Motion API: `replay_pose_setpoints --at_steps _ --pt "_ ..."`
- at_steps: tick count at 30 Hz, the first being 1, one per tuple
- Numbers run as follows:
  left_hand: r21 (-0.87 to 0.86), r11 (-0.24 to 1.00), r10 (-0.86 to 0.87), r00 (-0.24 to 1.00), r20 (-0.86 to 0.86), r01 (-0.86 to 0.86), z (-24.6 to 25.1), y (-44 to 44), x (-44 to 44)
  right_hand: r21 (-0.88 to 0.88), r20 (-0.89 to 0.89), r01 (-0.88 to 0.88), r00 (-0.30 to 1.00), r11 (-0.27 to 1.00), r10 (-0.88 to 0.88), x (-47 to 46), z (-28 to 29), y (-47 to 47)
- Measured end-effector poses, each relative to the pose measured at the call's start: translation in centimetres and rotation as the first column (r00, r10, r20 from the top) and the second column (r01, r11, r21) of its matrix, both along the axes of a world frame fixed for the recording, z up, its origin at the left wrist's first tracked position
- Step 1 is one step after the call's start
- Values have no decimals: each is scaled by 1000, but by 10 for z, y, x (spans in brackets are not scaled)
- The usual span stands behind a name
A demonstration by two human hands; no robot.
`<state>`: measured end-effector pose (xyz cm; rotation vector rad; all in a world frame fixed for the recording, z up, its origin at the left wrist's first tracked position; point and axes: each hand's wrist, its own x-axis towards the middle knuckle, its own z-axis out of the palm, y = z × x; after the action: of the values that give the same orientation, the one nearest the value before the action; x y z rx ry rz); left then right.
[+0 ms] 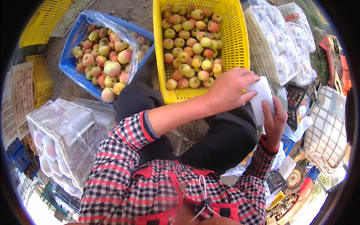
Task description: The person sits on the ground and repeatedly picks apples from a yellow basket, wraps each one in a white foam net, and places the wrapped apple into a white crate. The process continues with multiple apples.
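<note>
My left hand reaches across my lap to the right, its thumb and fingers on the upper part of white foam netting, probably fruit sleeves. My right hand grips the lower right edge of the same netting, thumb on the near face. How many layers there are, I cannot tell. Just left of the hands stands a yellow plastic crate holding many red-and-yellow apples. Farther left, a blue plastic crate lined with clear film holds more apples.
White crates of foam-wrapped fruit stand at the upper right. A black crate and a caged white tank lie farther right. At left are a film-covered white crate with foam-netted fruit and stacked yellow crates.
</note>
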<state>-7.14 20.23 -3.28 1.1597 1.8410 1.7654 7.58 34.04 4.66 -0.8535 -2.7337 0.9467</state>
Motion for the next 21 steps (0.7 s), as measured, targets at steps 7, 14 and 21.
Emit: replay_pose_setpoints --at_steps 7,14,21 --pt "107 989 113 990 -87 -104 10 -10 -11 275 -192 -6 979 962 61 -26 -38 -5" --pt "32 819 -388 511 767 573 6 -27 -33 190 -264 -78 956 979 127 -29 -41 -1" --pt "343 840 -406 67 911 421 -12 -31 -33 -232 -328 -85 945 969 5 -50 -44 -13"
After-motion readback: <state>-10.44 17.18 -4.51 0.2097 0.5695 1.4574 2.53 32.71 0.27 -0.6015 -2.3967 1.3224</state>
